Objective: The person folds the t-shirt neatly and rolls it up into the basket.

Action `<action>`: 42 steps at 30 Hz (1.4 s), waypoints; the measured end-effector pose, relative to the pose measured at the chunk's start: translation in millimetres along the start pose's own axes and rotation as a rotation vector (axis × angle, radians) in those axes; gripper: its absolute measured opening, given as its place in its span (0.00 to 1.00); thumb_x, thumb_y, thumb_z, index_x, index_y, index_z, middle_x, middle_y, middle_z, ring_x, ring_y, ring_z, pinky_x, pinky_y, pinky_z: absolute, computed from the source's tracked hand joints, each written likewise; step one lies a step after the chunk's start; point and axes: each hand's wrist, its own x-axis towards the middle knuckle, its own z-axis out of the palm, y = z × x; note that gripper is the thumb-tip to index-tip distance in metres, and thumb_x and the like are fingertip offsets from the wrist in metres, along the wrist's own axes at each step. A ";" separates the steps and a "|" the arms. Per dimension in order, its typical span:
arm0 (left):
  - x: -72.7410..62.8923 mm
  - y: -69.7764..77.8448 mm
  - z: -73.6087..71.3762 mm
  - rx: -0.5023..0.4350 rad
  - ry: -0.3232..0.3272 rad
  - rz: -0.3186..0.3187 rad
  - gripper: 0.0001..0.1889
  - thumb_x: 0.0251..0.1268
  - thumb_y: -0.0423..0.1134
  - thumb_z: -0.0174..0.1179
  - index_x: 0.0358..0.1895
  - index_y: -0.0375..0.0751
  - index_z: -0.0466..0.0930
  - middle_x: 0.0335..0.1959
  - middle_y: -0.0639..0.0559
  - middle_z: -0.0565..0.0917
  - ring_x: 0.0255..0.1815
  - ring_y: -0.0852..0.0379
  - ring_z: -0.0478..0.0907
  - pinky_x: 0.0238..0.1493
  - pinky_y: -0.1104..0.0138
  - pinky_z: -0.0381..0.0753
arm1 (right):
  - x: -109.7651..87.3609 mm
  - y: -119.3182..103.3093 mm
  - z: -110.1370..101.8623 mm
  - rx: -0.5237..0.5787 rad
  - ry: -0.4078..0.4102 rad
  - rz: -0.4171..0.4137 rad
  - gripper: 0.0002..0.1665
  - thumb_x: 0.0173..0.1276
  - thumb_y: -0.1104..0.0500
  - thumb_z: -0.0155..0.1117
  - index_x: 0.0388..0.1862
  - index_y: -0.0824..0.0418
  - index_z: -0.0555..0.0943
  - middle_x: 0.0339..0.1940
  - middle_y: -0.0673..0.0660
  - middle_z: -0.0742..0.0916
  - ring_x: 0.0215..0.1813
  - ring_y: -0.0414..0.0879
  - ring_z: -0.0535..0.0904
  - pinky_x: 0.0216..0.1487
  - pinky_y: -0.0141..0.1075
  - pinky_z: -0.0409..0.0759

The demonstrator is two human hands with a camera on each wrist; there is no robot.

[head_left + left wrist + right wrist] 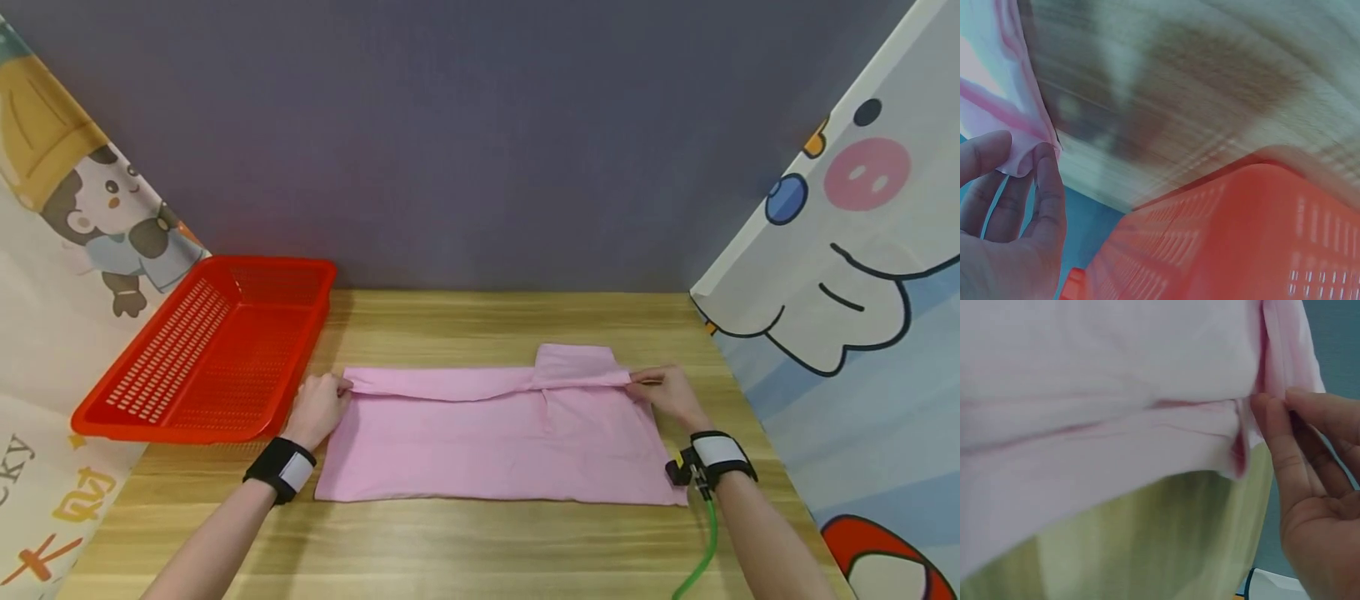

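A pink garment (pixel 480 454) lies spread on the wooden table, with a narrow strip of its far edge turned over toward the person. A short, sleeve-like flap (pixel 574 357) sticks out beyond that strip near the right end. My left hand (pixel 321 407) pinches the strip's left corner between thumb and fingers, the cloth (pixel 1019 150) bunched at the fingertips. At the opposite end, my right hand (pixel 670 393) pinches the right corner of the strip. Layered pink fabric (pixel 1147 431) hangs beside the right fingertips.
A red plastic basket (pixel 303 367) with slotted sides stands at the left, close beside the left hand. Behind the wooden table (pixel 487 550) rises a grey panel (pixel 480 150). Cartoon-printed sheets flank both sides. A green cable (pixel 708 542) runs from the right wristband.
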 end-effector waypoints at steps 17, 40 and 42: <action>2.4 14.7 8.6 -0.004 0.033 0.299 0.09 0.60 0.28 0.62 0.41 0.28 0.88 0.45 0.33 0.86 0.50 0.35 0.81 0.55 0.44 0.81 | 13.0 -16.6 0.8 -0.083 0.054 0.146 0.27 0.78 0.50 0.49 0.50 0.73 0.83 0.49 0.72 0.87 0.49 0.60 0.82 0.43 0.41 0.78; 4.3 -2.9 41.5 0.018 -0.479 0.372 0.35 0.80 0.56 0.39 0.82 0.48 0.44 0.84 0.41 0.39 0.84 0.35 0.32 0.79 0.38 0.26 | 48.7 -50.1 18.3 0.199 -0.060 0.110 0.27 0.75 0.58 0.59 0.64 0.76 0.74 0.64 0.75 0.79 0.57 0.50 0.77 0.57 0.37 0.77; 4.9 -2.3 40.1 0.024 -0.483 0.369 0.34 0.81 0.55 0.38 0.82 0.47 0.43 0.84 0.41 0.38 0.84 0.35 0.31 0.79 0.39 0.26 | 31.8 -54.6 11.5 0.193 -0.118 -0.015 0.22 0.74 0.57 0.62 0.59 0.72 0.81 0.60 0.73 0.83 0.53 0.41 0.79 0.53 0.31 0.78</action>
